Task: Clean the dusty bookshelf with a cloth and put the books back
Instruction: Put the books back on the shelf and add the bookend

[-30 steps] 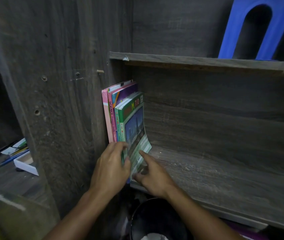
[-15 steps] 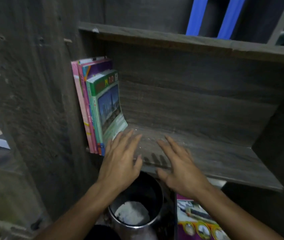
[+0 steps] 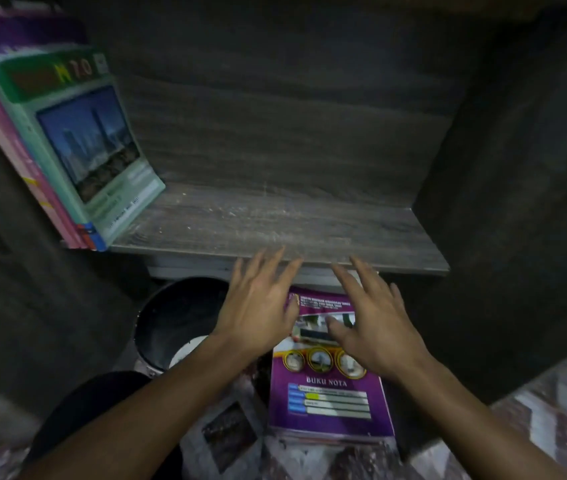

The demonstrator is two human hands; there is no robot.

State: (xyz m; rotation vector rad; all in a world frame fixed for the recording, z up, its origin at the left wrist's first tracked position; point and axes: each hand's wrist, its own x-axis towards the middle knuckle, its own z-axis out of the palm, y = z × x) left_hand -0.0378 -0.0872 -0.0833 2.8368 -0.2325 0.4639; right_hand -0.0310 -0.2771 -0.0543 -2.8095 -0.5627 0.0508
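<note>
Both hands, left [image 3: 258, 311] and right [image 3: 375, 327], outstretched, fingers spread.

Books [image 3: 67, 143] stand at the shelf's [image 3: 275, 226] left end; below its front edge lies a notebook [image 3: 330, 400].

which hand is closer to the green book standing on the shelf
Left. The left hand is below and right of the green book; the right hand is farther right, over the purple notebook.

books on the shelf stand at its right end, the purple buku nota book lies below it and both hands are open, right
No: the head view shows the books at the left end of the shelf, not the right. The purple buku nota book does lie below it, and the left hand and right hand are open.
</note>
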